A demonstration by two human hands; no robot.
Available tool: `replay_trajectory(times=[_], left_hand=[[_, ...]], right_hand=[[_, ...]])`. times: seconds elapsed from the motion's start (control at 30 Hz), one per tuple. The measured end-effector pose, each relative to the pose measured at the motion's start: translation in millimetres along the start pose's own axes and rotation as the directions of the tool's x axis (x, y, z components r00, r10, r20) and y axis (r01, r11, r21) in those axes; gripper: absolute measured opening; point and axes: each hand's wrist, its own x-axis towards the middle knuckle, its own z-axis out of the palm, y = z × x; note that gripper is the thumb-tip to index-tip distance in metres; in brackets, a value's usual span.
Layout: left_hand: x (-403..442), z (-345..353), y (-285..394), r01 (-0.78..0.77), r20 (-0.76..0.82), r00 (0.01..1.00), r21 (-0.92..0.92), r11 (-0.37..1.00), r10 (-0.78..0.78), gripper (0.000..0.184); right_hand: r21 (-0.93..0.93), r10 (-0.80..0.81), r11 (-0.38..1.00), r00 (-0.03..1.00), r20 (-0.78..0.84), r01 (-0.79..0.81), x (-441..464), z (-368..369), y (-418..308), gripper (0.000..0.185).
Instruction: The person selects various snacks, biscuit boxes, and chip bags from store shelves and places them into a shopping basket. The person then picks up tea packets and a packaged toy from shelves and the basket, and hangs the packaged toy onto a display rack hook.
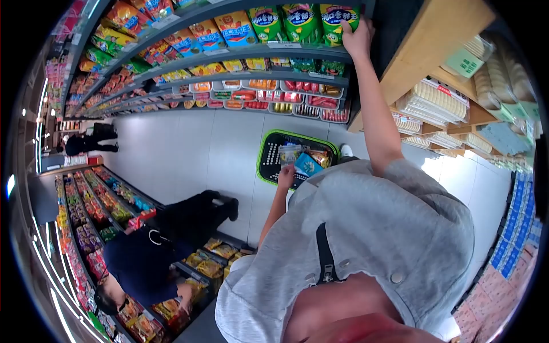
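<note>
On the upper shelf, my right hand [357, 40] grips the right edge of a green snack bag [336, 25], thumb across its front and the other fingers partly hidden. The bag stands upright at the end of a row of matching green bags [301, 24]. Low down, my left hand [286, 176] is over a black shopping basket with a green rim [264, 153]. Its fingers are curled; whatever is in them is too small to make out. In the basket lie a blue packet [309, 164], a clear packet [289, 153] and other packaged goods.
Snack shelves [223, 56] run along the far side. A wooden rack [452, 80] with packaged goods stands on the right. Behind me on the left, a person in dark clothes [143, 263] reaches into a shelf. Another person [91, 142] is farther down the aisle.
</note>
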Motion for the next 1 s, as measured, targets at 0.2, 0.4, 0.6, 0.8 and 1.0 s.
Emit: replay_trajectory(times=[0.2, 0.4, 0.6, 0.8, 1.0], left_hand=[[-144, -4, -126, 0.466, 0.036, 0.880, 0.123, 0.876, -0.473, 0.035], [-186, 20, -112, 0.510, 0.112, 0.828, 0.259, 0.820, -0.550, 0.035], [-143, 21, -72, 0.470, 0.126, 0.843, 0.297, 0.831, -0.522, 0.036], [-74, 14, -78, 0.536, 0.032, 0.844, -0.107, 0.838, -0.536, 0.035], [-69, 16, -36, 0.461, 0.030, 0.887, -0.114, 0.880, -0.460, 0.028]], right_hand=[[-0.108, 0.005, 0.994, 0.993, 0.121, 0.008, -19, -7, 12, 0.053], [-0.111, 0.031, 0.994, 0.986, 0.165, -0.013, -5, -19, -5, 0.054], [-0.131, -0.042, 0.990, 0.994, 0.103, 0.055, -13, -12, 9, 0.052], [-0.110, -0.008, 0.994, 0.985, 0.170, 0.027, -12, -14, 3, 0.053], [-0.130, -0.041, 0.991, 0.999, 0.011, 0.042, -24, 11, 43, 0.062]])
